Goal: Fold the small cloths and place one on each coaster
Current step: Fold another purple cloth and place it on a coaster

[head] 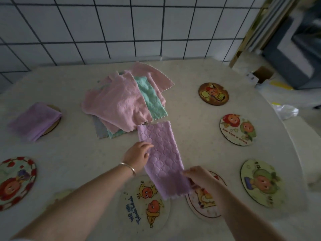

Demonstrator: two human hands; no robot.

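A purple cloth (162, 157), folded into a long strip, lies on the table in front of me. My left hand (138, 154) grips its left edge about halfway along. My right hand (199, 178) pinches its near right edge. The strip's near end overlaps two coasters, one printed with two orange figures (145, 206) and one partly under my right hand (203, 204). A pile of pink and teal cloths (121, 103) sits behind the strip. At the far left, a folded purple cloth (33, 120) rests on a coaster (53, 126).
Several more round cartoon coasters lie bare around the table: at the back right (213, 93), at the right (238, 129), at the near right (262, 183) and at the left edge (16, 181). A tiled wall (104, 28) stands behind. The table edge curves away at the right.
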